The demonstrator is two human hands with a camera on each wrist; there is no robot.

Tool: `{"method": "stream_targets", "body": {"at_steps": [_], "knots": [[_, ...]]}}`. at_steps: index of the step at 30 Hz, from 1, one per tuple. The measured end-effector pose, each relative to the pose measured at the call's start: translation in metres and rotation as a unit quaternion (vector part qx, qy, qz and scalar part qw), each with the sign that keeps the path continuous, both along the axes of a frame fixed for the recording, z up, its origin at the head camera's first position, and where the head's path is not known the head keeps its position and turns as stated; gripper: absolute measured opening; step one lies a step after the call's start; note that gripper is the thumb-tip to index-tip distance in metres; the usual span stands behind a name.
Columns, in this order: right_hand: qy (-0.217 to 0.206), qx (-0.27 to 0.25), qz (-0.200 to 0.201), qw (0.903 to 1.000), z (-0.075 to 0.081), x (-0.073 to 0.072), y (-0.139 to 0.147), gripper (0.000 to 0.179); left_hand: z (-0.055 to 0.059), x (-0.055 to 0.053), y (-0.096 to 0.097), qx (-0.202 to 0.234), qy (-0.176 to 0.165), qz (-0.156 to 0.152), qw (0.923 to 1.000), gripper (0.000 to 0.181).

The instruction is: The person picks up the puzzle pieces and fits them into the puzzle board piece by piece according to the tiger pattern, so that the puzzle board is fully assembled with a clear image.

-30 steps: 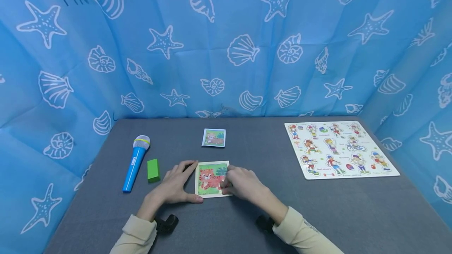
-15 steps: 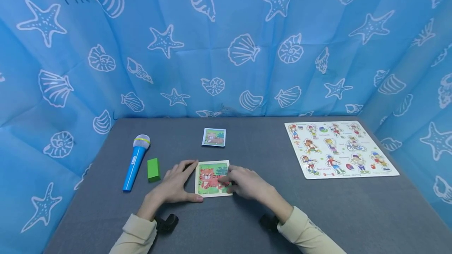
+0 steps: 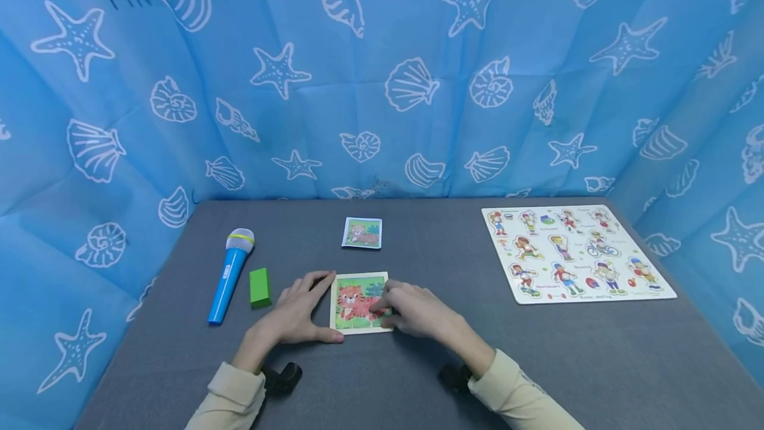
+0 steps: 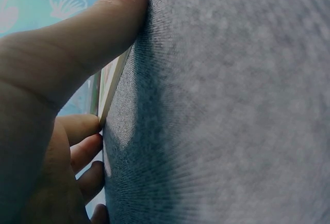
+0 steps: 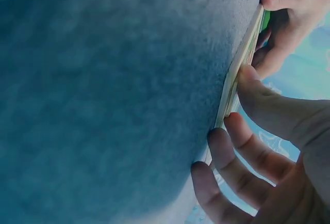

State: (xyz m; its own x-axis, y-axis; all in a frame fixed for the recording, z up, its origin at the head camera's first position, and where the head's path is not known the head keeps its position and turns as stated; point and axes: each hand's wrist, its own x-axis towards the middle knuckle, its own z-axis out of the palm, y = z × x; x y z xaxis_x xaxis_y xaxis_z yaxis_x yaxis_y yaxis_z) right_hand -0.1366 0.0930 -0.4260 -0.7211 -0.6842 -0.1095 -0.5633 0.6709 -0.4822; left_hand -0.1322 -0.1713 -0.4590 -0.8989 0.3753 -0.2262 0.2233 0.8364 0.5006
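Observation:
A small tiger jigsaw puzzle [image 3: 352,310] in a pale wooden frame lies flat on the grey table. My left hand [image 3: 295,314] holds its left side, the thumb at the near edge and the index finger at the far left corner. In the left wrist view, that thumb [image 4: 98,33] is at the frame's edge, the other fingertips down by the cloth. My right hand [image 3: 418,310] is over the right side of the picture and covers part of it. The right wrist view shows its thumb [image 5: 252,82] pressing on the puzzle, with the other fingers [image 5: 227,152] along the frame's edge.
Behind the puzzle lies a small picture card [image 3: 361,233] with a similar animal. A blue toy microphone [image 3: 227,281] and a green block [image 3: 259,288] are at the left. A white board with sports figures [image 3: 575,254] lies at the right. A blue shell-print curtain [image 3: 382,78] hangs behind.
My right hand has shifted slightly right, its fingers spreading from a tighter curl over the puzzle's lower right. The pale patch seen there now shows tiger picture. My left hand stays in place.

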Motion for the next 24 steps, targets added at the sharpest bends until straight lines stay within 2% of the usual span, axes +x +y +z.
{"method": "stream_targets", "body": {"at_steps": [8,14,21,24], "knots": [[0.006,0.038,-0.037,0.9986,0.005,0.008,-0.011,0.020,0.000,-0.001,-0.001,0.005,-0.006,-0.002,1.0000,0.118],[0.029,0.044,-0.037,0.9979,0.003,0.008,-0.015,0.011,-0.003,-0.001,-0.002,0.003,-0.004,-0.001,1.0000,0.117],[-0.014,0.071,-0.018,0.9972,0.004,0.006,-0.012,0.012,-0.002,-0.001,-0.001,0.006,-0.007,-0.002,1.0000,0.117],[-0.016,0.069,-0.019,0.9973,0.005,0.006,-0.011,0.013,-0.001,-0.001,-0.002,0.007,-0.006,-0.002,1.0000,0.117]]}}
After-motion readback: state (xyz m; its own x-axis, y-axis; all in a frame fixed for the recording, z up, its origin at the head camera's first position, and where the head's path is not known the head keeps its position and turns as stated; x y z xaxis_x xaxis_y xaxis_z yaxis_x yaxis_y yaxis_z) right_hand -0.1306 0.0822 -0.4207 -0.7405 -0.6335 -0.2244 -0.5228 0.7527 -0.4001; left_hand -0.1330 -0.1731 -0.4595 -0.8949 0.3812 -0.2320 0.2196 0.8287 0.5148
